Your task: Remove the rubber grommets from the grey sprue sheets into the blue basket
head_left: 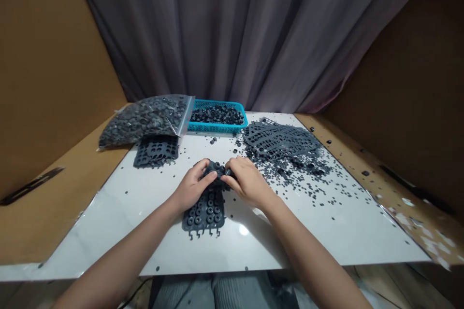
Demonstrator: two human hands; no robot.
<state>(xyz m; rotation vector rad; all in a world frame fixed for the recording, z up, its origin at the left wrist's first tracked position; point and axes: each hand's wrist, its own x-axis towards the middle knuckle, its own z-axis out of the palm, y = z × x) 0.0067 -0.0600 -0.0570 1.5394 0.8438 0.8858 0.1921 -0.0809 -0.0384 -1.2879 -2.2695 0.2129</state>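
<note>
A dark grey rubber sheet with rows of round ring-shaped parts (203, 212) lies on the white table, near the middle front. My left hand (194, 183) is closed on the upper part of this sheet, its thumb across the top. Just to the right, my right hand (246, 178) pinches at the sheet's upper right side with thumb and fingers. A small dark piece shows at its fingertips, too small to make out clearly. The far end of the sheet is partly hidden by both hands and looks bent up.
Behind on the left, a clear zip bag (145, 120) of dark parts rests by more sheets (155, 151). A blue basket (217, 128) holds small black pieces. Punched sheets (281, 139) are piled at right, with scattered bits (300, 174). Cardboard walls (47, 72) and a curtain (217, 24) surround the table (145, 217).
</note>
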